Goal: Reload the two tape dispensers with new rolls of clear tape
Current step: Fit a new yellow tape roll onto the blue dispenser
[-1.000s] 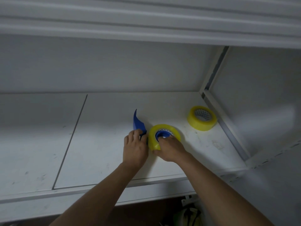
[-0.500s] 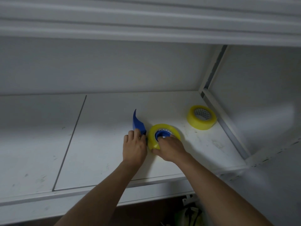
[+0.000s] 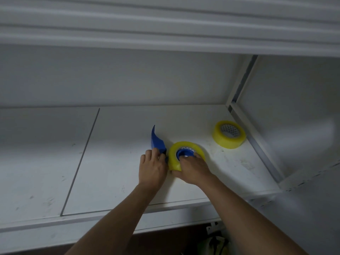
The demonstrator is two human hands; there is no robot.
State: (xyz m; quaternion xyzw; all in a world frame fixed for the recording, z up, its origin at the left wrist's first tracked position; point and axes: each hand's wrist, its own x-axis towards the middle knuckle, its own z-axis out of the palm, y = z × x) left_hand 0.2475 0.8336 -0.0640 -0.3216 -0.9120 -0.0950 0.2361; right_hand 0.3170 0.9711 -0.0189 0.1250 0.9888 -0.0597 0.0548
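Note:
A blue tape dispenser (image 3: pixel 156 140) lies on the white shelf (image 3: pixel 119 162), its curved blade end sticking up. A yellowish clear tape roll (image 3: pixel 173 159) sits around the dispenser's blue hub (image 3: pixel 184 152). My left hand (image 3: pixel 152 166) grips the dispenser body just left of the roll. My right hand (image 3: pixel 195 168) holds the roll from the front, fingers pressing at the hub. A second tape roll (image 3: pixel 229 134) lies flat at the back right of the shelf. No second dispenser is in view.
The shelf has a back wall and a right side wall (image 3: pixel 294 107) with a metal rail (image 3: pixel 257 146) along it. A seam (image 3: pixel 81 161) divides the shelf into two panels. An upper shelf edge (image 3: pixel 165 39) overhangs. Something dark and yellow-green (image 3: pixel 213 243) lies below.
My left hand has slid slightly along the dispenser and my right hand's fingers have shifted on the roll's hub. The roll and dispenser stay in the same spot.

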